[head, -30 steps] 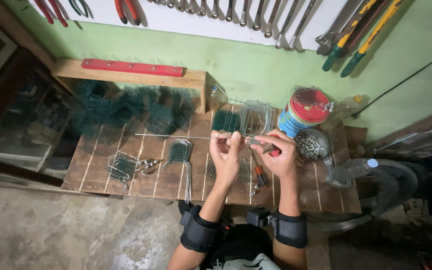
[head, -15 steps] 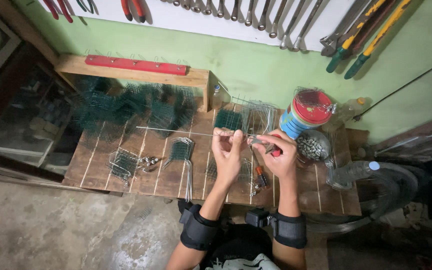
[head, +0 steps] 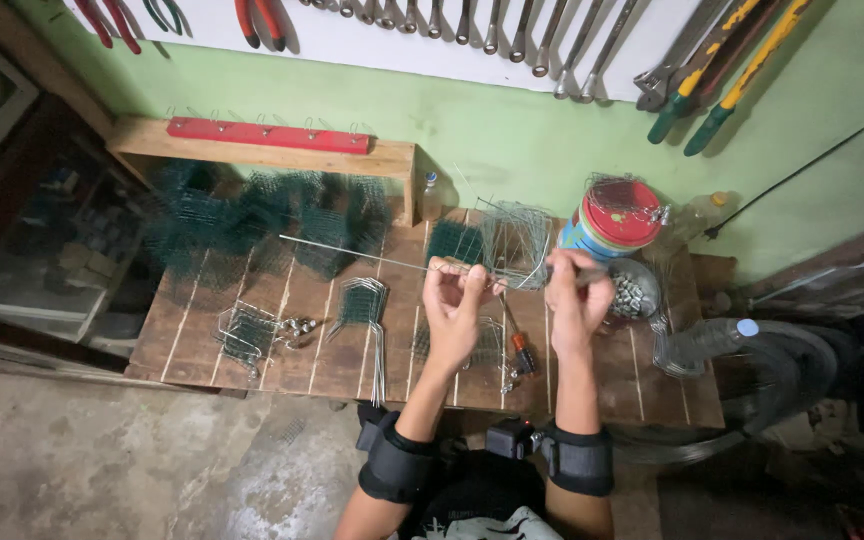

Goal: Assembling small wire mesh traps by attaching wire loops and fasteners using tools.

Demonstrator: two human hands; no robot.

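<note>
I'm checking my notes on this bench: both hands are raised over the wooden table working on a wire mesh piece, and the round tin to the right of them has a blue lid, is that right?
Not quite: the round tin has a red lid, not a blue one, as the head view shows. The rest holds: the left hand and right hand are raised over the wooden table, working on a wire mesh piece.

A wooden plank desk (head: 202, 345) stands against the green wall. The landmark is the red-lidded tin (head: 612, 222) at its back right corner. Far left of the tin, along the back, sits a heap of dark green wire mesh (head: 252, 215). Left of the tin and nearer the front lie a small wire basket (head: 242, 335) and a bundle of bent wire pieces (head: 367, 310). Just in front of the tin sits a bowl of small metal parts (head: 632, 292)
</note>
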